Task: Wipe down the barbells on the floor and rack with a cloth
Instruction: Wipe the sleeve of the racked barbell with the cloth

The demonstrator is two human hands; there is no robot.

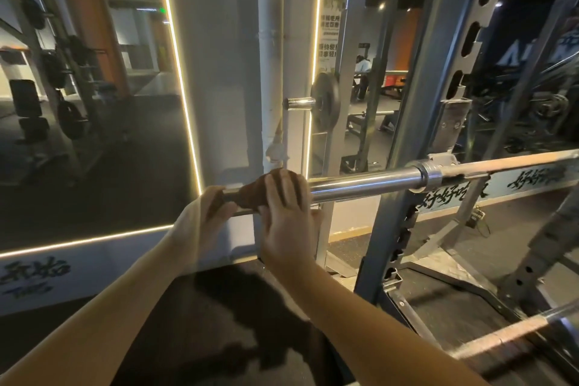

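Barbell [369,182] rests on rack [416,103], sleeve running centre to three o'clock: heavy, rigid, slick chrome. Cloth [250,189], soft and light, wraps the sleeve end. Right hand [286,219] grip curls over the cloth; left hand [200,213] grip, at nine o'clock, clasps the sleeve tip.

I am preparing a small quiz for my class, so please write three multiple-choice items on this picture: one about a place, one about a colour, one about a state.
1. Where is the cloth? A on the floor; B on the barbell sleeve; C on a bench.
2. What colour is the cloth? A white; B green; C brown.
3. How does the wiped barbell lie? A across the rack; B on the floor; C upright against the wall.
Key: 1 B, the right hand holds it there; 2 C, it looks dark brown; 3 A, the rack holds it while the left hand grips its end.
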